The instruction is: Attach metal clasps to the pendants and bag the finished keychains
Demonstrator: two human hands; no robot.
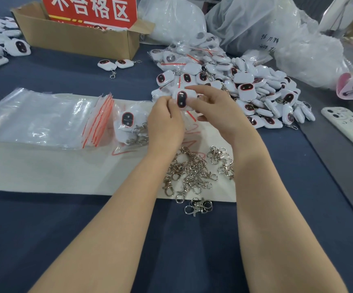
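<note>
Both hands hold one white pendant (182,100) just above the blue table (192,250). The left hand (165,121) pinches its left side. The right hand (215,111) pinches its top and right side. A big pile of pendants (260,92) lies just to the right. Shiny metal clasps (192,174) lie nearer, on a white sheet (44,166). Clear little bags (44,119) are stacked on the left. A brown box (76,37) sits far back.

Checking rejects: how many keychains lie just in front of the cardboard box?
2, side by side by the cardboard box: left keychain, right keychain. Others may be hidden inside.
</note>
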